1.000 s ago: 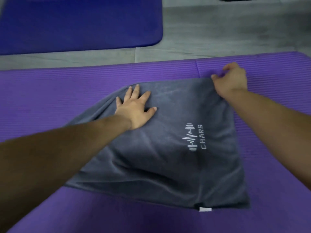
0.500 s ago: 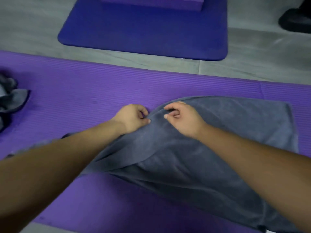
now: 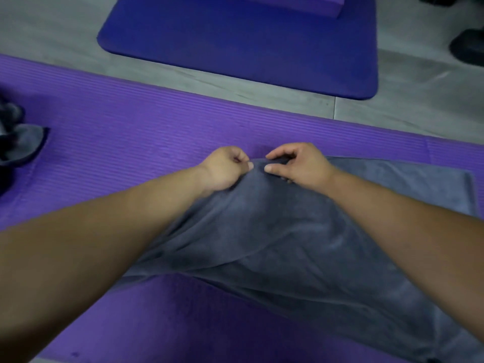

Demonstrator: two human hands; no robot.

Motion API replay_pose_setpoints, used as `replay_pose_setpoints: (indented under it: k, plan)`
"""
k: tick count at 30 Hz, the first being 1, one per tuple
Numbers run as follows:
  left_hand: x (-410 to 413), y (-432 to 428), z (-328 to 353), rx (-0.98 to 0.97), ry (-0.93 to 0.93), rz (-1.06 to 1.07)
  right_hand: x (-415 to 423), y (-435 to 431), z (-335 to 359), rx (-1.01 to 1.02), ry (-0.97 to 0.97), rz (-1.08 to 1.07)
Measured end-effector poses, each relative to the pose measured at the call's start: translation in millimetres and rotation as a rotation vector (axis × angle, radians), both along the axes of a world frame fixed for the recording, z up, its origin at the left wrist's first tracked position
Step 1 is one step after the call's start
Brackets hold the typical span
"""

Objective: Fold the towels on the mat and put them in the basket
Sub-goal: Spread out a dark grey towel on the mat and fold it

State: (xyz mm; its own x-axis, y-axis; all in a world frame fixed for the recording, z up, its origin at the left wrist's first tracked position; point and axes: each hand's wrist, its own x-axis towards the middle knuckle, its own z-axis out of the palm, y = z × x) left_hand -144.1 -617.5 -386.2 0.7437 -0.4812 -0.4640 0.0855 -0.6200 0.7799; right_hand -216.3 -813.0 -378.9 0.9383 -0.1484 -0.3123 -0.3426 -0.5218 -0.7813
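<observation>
Grey towel (image 3: 301,231) is laid on the purple mat (image 3: 131,132), right of centre, running from the far middle to the near right. Its far-left edge is pinched by both hands. The left hand (image 3: 225,169) is curled with its thumb pressed to the hem. The right hand (image 3: 296,163), just beside it, is clamped by thumb and fingers on a raised ridge of cloth.

Step judged: the edge is being gathered for the next fold. To be done well, all layers should be caught in each pinch. The hands should then be drawn apart so the edge is pulled taut, and the edge carried over with corners matched. Creases near the forearms should be smoothed first, or a crooked fold is likely.

The towel looks soft, plush and limp. It is flat with a stitched hem at the far right and rumpled in long folds toward the near left. Whether it is doubled cannot be told for sure.

A crumpled towel pile (image 3: 18,142) is seen at the mat's left edge, well apart. No basket is in view. Beyond the mat are the grey floor (image 3: 52,27), a blue mat (image 3: 235,43) and a dark shoe (image 3: 468,48) at the far right.
</observation>
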Motion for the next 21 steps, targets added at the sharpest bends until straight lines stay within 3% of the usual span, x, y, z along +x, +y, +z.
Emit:
replay_pose_setpoints:
  k: [4, 8, 10, 16, 21]
  plan:
    - [5.9, 11.3, 3.2, -0.077, 0.007, 0.058, 8.5, -5.0, 0.5, -0.107, -0.007, 0.043]
    - [2.7, 17.2, 4.7, -0.008, -0.189, -0.100, 12.9, -2.3, -4.1, -0.170, -0.046, 0.000]
    - [5.9, 17.6, 4.0, -0.031, -0.203, -0.078, 15.2, -2.0, -7.0, -0.151, -0.063, -0.065]
    - [23.5, 21.8, 7.8, -0.073, -0.021, 0.118, 21.3, -5.0, -6.8, -0.157, -0.007, -0.135]
    - [30.6, 21.8, 22.7, -0.092, 0.139, -0.079, 23.0, -2.5, -2.1, -0.171, -0.072, -0.084]
